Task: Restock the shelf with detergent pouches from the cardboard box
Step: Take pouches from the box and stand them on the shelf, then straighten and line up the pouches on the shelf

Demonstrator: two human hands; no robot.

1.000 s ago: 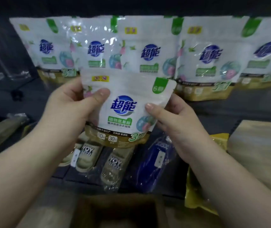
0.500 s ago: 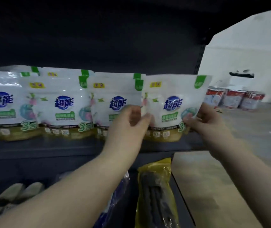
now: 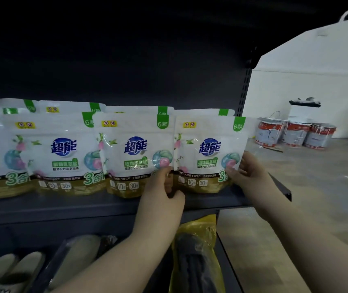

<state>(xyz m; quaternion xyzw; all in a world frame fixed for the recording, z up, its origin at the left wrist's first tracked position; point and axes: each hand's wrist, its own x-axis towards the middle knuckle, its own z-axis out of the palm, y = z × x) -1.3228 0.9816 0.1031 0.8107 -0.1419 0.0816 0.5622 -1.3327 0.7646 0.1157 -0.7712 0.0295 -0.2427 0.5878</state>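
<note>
A white detergent pouch (image 3: 208, 153) with a blue logo and gold base stands at the right end of the dark shelf (image 3: 105, 206). My left hand (image 3: 161, 193) pinches its lower left corner. My right hand (image 3: 248, 172) grips its lower right edge. Another pouch stands right behind it. A row of matching pouches (image 3: 135, 153) fills the shelf to the left. The cardboard box is out of view.
Below the shelf lie wrapped beige slippers (image 3: 10, 271) and a yellow bag with dark contents (image 3: 194, 256). The shelf's perforated upright (image 3: 245, 87) ends it on the right. Three red and white paint cans (image 3: 295, 134) stand on the concrete floor beyond.
I carried the pouch up from in front of my chest and to the right. It now stands on the shelf at the row's right end, with both hands lower on it.
</note>
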